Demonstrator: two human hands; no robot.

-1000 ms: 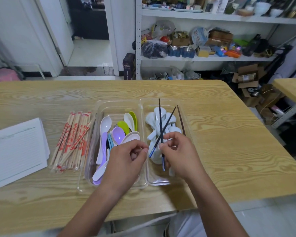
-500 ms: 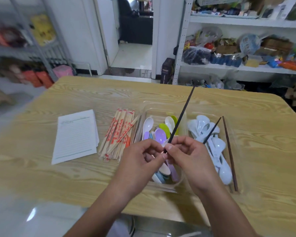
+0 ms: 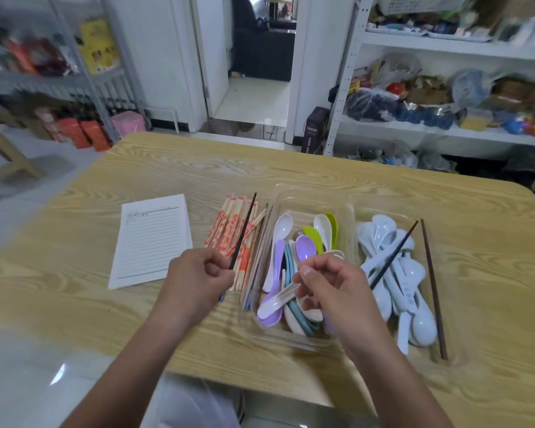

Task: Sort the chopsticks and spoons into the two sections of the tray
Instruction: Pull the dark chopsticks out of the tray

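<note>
A clear two-section tray sits on the wooden table. Its left section holds coloured spoons. Its right section holds pale blue spoons, a dark chopstick lying slantwise across them, and a brown chopstick along the right wall. My left hand pinches another dark chopstick over a bundle of paper-wrapped chopsticks left of the tray. My right hand hovers over the tray's middle with curled fingers. I see nothing in it, and it hides the slanted chopstick's lower end.
A lined sheet of paper lies left of the wrapped bundle. The table's front edge is close below the tray. Shelving full of goods stands behind the table on the right, and a doorway opens in the back wall.
The dark chopstick passed from my right hand to my left. My left hand then carried it left, from above the tray to above the wrapped bundle. The view has shifted left.
</note>
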